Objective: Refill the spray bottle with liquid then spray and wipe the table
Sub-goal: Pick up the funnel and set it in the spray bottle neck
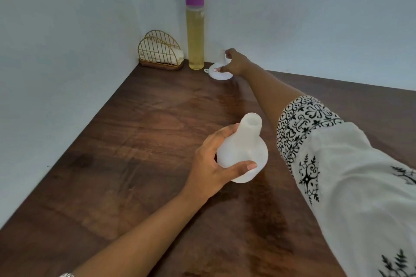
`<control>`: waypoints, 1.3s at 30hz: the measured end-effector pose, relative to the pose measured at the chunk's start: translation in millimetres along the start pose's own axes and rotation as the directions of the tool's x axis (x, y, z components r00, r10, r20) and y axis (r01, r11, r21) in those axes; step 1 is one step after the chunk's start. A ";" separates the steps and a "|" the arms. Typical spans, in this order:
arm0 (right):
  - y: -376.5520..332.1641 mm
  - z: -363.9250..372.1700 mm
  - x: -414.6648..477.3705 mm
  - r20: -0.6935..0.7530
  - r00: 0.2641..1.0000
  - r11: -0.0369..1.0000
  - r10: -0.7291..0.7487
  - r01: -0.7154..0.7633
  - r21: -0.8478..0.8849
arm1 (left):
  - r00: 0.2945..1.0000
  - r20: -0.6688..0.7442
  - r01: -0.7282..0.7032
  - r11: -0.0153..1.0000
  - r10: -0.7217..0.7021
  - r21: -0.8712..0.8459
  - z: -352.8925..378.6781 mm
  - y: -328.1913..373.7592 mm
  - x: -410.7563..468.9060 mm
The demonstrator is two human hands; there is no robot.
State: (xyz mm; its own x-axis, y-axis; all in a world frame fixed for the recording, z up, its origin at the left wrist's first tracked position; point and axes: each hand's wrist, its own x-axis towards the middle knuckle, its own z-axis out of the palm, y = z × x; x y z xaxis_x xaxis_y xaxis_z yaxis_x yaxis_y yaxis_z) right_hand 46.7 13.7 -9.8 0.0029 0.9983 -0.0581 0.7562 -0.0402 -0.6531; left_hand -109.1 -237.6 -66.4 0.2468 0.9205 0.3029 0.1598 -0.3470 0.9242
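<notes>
We hold the open spray bottle [242,153] upright on the table [135,141] with our left hand [213,164], fingers and thumb wrapped around its body. Our right hand [234,63] reaches to the far corner, fingertips closing on the upturned funnel [219,72] beside the refill bottle [195,33].

The table [139,141] fits into a corner formed by two walls. In the far corner, the wire holder [160,51] stands against the left wall, with a folded cloth [147,53] inside it. The tall bottle [195,29] stands upright just right of the holder. The funnel [219,69] rests mouth-down on the table, just right of the tall bottle; the right hand [235,62] touches it. The spray bottle [244,150], uncapped, is nearer the viewer at mid-table, gripped by the left hand [213,162].
</notes>
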 end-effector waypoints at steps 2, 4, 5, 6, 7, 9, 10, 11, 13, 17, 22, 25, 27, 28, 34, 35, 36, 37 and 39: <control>-5.6 3.7 11.7 -0.006 1.000 1.000 -0.024 0.024 0.005 | 1.000 -0.005 -0.002 1.000 0.002 0.000 0.0 -0.7 0.4; -9.4 5.6 19.1 -0.073 0.997 0.999 -0.034 0.033 -0.015 | 1.000 -0.006 -0.004 1.000 0.004 -0.002 -0.1 -0.8 0.7; -10.0 6.1 21.2 -0.121 0.992 0.999 -0.038 0.034 -0.033 | 1.000 -0.005 -0.006 1.000 0.006 -0.004 -0.5 -0.8 0.2; -9.6 5.8 22.2 -0.158 0.987 0.998 -0.038 0.031 -0.048 | 1.000 -0.002 -0.007 1.000 0.007 -0.006 -0.5 -0.6 -0.1; -9.1 5.5 20.3 -0.178 0.983 0.998 -0.042 0.031 -0.060 | 1.000 0.001 -0.009 1.000 0.009 -0.008 -0.6 -0.3 -0.9; -8.1 3.6 12.8 -0.176 0.983 0.996 -0.046 0.031 -0.087 | 1.000 0.004 -0.013 1.000 0.013 -0.006 -0.9 1.0 -2.5; -8.1 1.6 6.7 -0.162 0.986 0.994 -0.048 0.032 -0.104 | 1.000 0.007 -0.014 1.000 0.014 -0.004 -1.2 2.2 -3.8; -8.1 0.2 -0.4 -0.145 0.988 0.992 -0.053 0.035 -0.125 | 1.000 0.010 -0.011 1.000 0.011 0.000 -1.8 3.4 -5.5; -9.5 -4.7 -20.0 -0.103 0.993 0.985 -0.064 0.046 -0.168 | 1.000 0.019 -0.006 1.000 0.006 0.002 -2.4 6.3 -7.9; -12.0 -13.5 -73.0 -0.019 1.000 0.989 -0.009 0.006 -0.149 | 0.999 0.049 0.016 1.000 -0.015 -0.019 -1.9 8.4 -10.9; -15.6 -26.9 -141.2 -0.041 0.999 0.998 0.003 -0.005 -0.059 | 0.998 0.059 0.025 0.998 -0.022 -0.050 -3.3 10.0 -13.5; -26.7 -45.8 -178.0 -0.196 0.980 0.997 -0.017 0.031 0.072 | 0.993 0.111 0.047 0.996 -0.038 -0.080 -6.3 15.6 -10.2; -35.4 -59.8 -203.0 -0.326 0.944 0.985 -0.047 0.098 0.139 | 0.990 0.135 0.047 0.993 -0.032 -0.109 -12.0 20.7 -7.7; -40.3 -66.5 -215.1 -0.389 0.919 0.976 -0.062 0.138 0.168 | 0.993 0.114 0.036 0.993 -0.023 -0.115 -15.6 26.3 -6.1; -70.0 -77.5 -276.0 -0.639 0.745 0.921 -0.192 0.361 0.145 | 0.955 -0.189 0.151 0.926 -0.227 -0.346 -51.0 110.7 19.6; -73.1 -73.6 -283.1 -0.672 0.701 0.910 -0.237 0.402 0.098 | 0.956 -0.123 0.201 0.901 -0.266 -0.385 -56.9 127.4 23.7; -75.5 -67.6 -289.5 -0.698 0.652 0.893 -0.296 0.449 0.041 | 0.955 -0.047 0.245 0.871 -0.291 -0.426 -61.9 140.9 26.6; -76.3 -60.6 -294.0 -0.714 0.601 0.871 -0.358 0.491 -0.024 | 0.951 0.018 0.280 0.839 -0.307 -0.467 -65.6 151.8 29.0; -76.5 -47.3 -300.4 -0.731 0.513 0.834 -0.450 0.535 -0.138 | 0.941 0.098 0.323 0.775 -0.324 -0.543 -68.8 168.2 29.9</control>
State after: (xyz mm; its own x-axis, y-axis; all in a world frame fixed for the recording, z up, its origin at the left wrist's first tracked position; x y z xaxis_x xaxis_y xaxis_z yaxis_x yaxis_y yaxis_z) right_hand 18.9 -281.2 93.3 0.1390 0.5612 0.8159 0.7224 0.5060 -0.4712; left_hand -140.6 -256.1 114.0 0.2746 0.9608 -0.0369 -0.3152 0.1262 0.9406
